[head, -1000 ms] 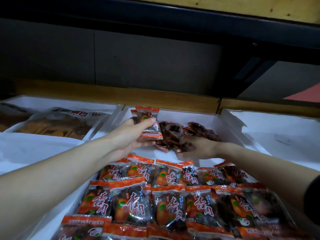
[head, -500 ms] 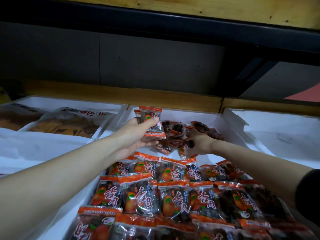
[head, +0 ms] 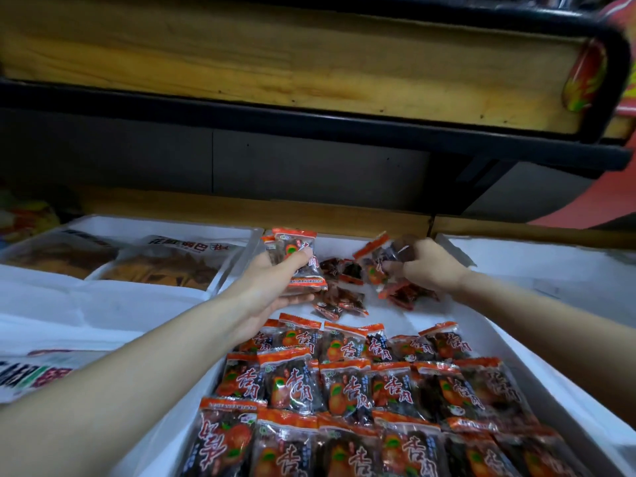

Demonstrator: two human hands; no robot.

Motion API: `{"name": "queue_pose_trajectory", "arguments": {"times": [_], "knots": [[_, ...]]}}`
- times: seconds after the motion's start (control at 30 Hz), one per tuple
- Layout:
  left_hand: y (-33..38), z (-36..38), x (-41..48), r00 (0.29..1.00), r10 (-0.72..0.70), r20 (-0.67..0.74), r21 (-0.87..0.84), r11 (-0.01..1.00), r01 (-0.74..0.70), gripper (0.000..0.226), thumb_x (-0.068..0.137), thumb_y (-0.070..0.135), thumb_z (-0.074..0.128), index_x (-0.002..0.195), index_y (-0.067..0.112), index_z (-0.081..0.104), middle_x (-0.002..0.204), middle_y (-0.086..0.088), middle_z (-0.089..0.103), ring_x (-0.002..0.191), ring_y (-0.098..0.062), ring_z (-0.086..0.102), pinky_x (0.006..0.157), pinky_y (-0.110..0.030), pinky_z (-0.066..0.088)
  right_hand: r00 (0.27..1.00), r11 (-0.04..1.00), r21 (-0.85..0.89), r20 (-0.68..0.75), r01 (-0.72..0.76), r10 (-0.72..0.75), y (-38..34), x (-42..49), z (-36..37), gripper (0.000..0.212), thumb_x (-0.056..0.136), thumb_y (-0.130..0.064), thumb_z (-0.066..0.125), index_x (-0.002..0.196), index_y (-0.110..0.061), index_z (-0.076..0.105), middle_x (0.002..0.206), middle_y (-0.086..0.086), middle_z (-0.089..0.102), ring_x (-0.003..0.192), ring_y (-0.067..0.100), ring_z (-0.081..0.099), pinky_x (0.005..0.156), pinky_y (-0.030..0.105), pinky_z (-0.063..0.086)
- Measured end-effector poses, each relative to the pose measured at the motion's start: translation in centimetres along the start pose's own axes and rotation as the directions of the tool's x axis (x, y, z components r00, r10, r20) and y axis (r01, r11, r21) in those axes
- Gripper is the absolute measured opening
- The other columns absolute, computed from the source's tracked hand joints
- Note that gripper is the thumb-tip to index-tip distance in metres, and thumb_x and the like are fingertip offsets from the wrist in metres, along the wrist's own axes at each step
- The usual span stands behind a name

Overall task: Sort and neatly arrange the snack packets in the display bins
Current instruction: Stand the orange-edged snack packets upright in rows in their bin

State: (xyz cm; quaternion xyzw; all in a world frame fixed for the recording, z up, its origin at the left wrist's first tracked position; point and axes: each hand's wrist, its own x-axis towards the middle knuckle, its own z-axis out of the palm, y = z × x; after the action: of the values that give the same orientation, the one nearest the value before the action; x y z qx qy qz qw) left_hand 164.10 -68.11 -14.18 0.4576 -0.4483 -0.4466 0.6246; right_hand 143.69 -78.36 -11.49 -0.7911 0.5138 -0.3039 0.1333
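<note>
Up at the far end of the middle bin point(head: 488, 333), the left hand point(head: 275, 287) grips a small stack of packets point(head: 299, 259); the right hand point(head: 430, 266) pinches a packet point(head: 373, 258) above the loose pile point(head: 344, 290).

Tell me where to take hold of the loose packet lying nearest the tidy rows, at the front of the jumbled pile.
Probably pinch the loose packet at its near end, coming from above on the row side: it lies flat on the bin floor with bare floor before it, while the pile crowds its far side.
</note>
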Motion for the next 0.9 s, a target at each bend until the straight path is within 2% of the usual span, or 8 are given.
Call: {"name": "queue_pose_trajectory", "arguments": {"times": [0.07,0.2,0.3,0.43,0.57,0.67,0.73,0.9], "knots": [[0.1,0.1,-0.7,1.0,0.007,-0.017,-0.032,0.999,-0.007,0.012,0.092,0.028,0.061,0.099,0.017,0.06,0.096,-0.005,0.068,0.083,-0.021,0.067,0.077,-0.034,0.057,0.998,0.988,0.147,0.047,-0.055,0.049,-0.9,-1.3,-0.3,0.025,0.086,-0.019,0.067,0.106,-0.005,0.06,0.096,0.013,0.067,0.086,0.028,0.064,0.078,0.038,0.052],[0.0,0.2,-2.1,0.999,0.025,-0.038,-0.059,0.998,-0.027,0.011,0.092,0.026,0.061,0.097,0.016,0.06,0.079,0.0,0.069,0.076,-0.016,0.068,0.083,-0.038,0.057,0.953,0.971,0.19,0.291,-0.147,0.087,-0.8,-3.6,0.2,0.019,0.085,0.004,0.059,0.099,-0.007,0.053,0.078,0.01,0.055,0.068,0.02,0.052,0.062,0.03,0.043],[-0.3,0.2,-2.8,0.999,0.029,-0.044,-0.087,0.996,-0.032,0.01,0.092,0.026,0.061,0.096,0.017,0.06,0.084,-0.001,0.07,0.079,-0.016,0.069,0.08,-0.037,0.058,0.886,0.955,0.143,0.429,-0.258,0.175,0.5,-4.4,1.1,0.049,0.085,0.004,0.059,0.124,-0.011,0.034,0.08,0.008,0.057,0.064,0.014,0.054,0.056,0.025,0.047],[-0.6,0.1,-3.2,0.999,0.021,-0.045,-0.128,0.991,-0.027,0.013,0.091,0.028,0.061,0.1,0.018,0.062,0.097,-0.004,0.071,0.09,-0.02,0.068,0.079,-0.037,0.057,0.833,0.941,0.157,0.524,-0.299,0.177,1.1,-4.6,1.6,0.047,0.088,0.002,0.059,0.125,-0.014,0.035,0.072,0.005,0.052,0.057,0.013,0.053,0.054,0.021,0.049],[-1.1,0.4,-3.4,1.0,0.015,-0.02,-0.151,0.988,-0.018,0.008,0.092,0.026,0.062,0.096,0.02,0.059,0.077,0.004,0.071,0.08,-0.016,0.068,0.085,-0.041,0.057,0.839,0.949,0.185,0.53,-0.255,0.122,0.9,-4.8,2.0,0.046,0.088,-0.005,0.062,0.126,-0.014,0.038,0.09,0.013,0.06,0.071,0.017,0.057,0.063,0.026,0.056],[-1.3,0.7,-3.5,1.0,0.003,0.007,-0.13,0.992,-0.002,0.017,0.091,0.027,0.062,0.105,0.018,0.058,0.106,-0.003,0.066,0.091,-0.017,0.067,0.079,-0.036,0.059,0.868,0.973,0.141,0.488,-0.182,0.092,0.8,-4.8,2.6,0.045,0.087,-0.01,0.064,0.125,-0.015,0.041,0.116,0.024,0.06,0.081,0.024,0.061,0.071,0.029,0.058],[-1.3,0.8,-3.6,1.0,-0.007,0.012,-0.134,0.991,0.008,0.018,0.091,0.027,0.062,0.106,0.018,0.057,0.119,-0.008,0.062,0.1,-0.02,0.065,0.074,-0.032,0.059,0.897,0.994,0.052,0.437,-0.101,0.068,1.0,-4.5,2.9,0.053,0.085,-0.018,0.068,0.131,-0.014,0.041,0.114,0.017,0.061,0.082,0.023,0.065,0.073,0.031,0.058],[-1.5,0.9,-3.9,0.999,-0.03,0.027,-0.159,0.987,0.033,0.015,0.092,0.025,0.062,0.103,0.017,0.056,0.121,-0.013,0.062,0.095,-0.02,0.066,0.076,-0.033,0.06,0.928,0.976,-0.207,0.372,0.067,0.015,1.1,-4.2,3.0,0.06,0.083,-0.039,0.068,0.134,-0.016,0.046,0.12,0.005,0.061,0.093,0.012,0.058,0.084,0.026,0.047]]}}
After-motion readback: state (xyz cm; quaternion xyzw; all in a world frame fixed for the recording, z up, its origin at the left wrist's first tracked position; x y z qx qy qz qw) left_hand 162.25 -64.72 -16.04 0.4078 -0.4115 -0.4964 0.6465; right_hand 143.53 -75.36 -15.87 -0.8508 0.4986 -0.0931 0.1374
